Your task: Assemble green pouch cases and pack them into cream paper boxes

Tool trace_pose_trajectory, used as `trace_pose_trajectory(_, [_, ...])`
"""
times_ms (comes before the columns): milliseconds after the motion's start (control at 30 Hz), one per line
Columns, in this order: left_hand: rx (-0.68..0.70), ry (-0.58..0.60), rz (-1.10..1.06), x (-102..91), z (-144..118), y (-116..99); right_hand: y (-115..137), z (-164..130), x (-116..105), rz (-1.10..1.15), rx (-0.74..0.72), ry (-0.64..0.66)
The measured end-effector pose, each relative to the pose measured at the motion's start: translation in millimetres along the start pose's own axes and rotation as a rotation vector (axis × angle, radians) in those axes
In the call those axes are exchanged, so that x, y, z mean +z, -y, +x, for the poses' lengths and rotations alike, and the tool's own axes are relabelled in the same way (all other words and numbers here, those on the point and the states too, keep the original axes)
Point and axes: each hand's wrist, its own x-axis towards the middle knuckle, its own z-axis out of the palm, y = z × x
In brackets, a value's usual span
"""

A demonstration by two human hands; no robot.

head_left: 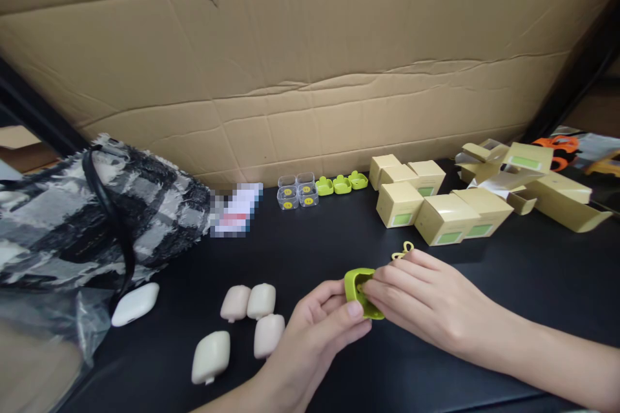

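Note:
My left hand [322, 322] grips a small lime-green cup-shaped case [354, 281] by its side, thumb on the near rim. The fingers of my right hand [426, 297] are bunched together and reach into the case's opening, where a bit of yellow-green shows. What they pinch there is hidden. Just behind my right hand, a pale yellow looped piece [403, 250] lies on the black table. Left of my left hand sit several rounded cream and pinkish cases [211, 357], each with a small tab.
Several clear boxes [298, 192] with yellow stickers and three green cases [341, 184] line the cardboard wall [310, 45]. Cream cartons [443, 216] and opened packaging [533, 171] stand at right. A plaid bag [159, 206], a white rounded case [136, 304] and clear plastic [92, 322] lie left.

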Motion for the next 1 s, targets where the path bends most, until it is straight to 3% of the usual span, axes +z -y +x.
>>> trace_pose_trajectory(333, [-0.008,0.012,-0.019,-0.8,0.8,2.0,-2.0,0.9,-3.7,-0.088,-0.073,-0.082])
trace_pose_trajectory(633, [-0.046,-0.037,-0.064,-1.4,0.9,-0.8,-8.3,1.4,-12.6,-0.006,-0.063,-0.037])
trace_pose_trajectory(1000, [0.013,-0.078,-0.088,-1.4,0.4,2.7,-10.4,5.4,-9.9,0.563,0.378,-0.098])
